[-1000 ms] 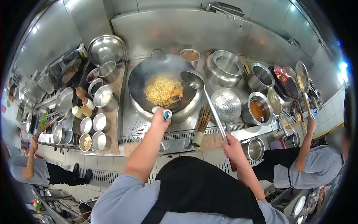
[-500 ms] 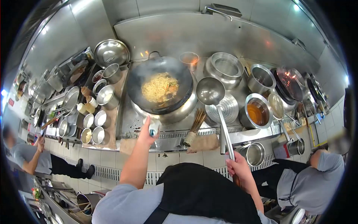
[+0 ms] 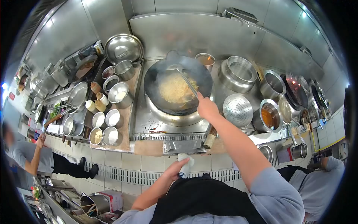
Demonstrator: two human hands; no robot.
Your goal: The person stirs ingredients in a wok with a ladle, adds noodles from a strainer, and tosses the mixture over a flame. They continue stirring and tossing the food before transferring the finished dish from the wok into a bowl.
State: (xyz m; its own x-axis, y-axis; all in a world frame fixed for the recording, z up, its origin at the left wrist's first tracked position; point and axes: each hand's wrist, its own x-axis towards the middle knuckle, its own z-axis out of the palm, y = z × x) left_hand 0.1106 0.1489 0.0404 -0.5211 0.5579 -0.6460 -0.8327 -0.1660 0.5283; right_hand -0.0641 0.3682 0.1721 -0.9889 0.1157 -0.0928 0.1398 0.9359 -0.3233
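— Where are the thin, tangled noodles (image 3: 174, 89)?
— In the round black wok (image 3: 152, 85).
— How is the holding?
— Right hand (image 3: 207, 107) has fingers around the metal ladle (image 3: 189, 84), now moved over the wok; left hand (image 3: 175, 170) clamps the crumpled cloth (image 3: 187, 166), now farther away.

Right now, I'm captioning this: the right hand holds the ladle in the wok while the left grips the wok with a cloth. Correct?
No: the head view shows the left hand holding the cloth near the apron, clear of the wok. The right hand does hold the ladle in it.
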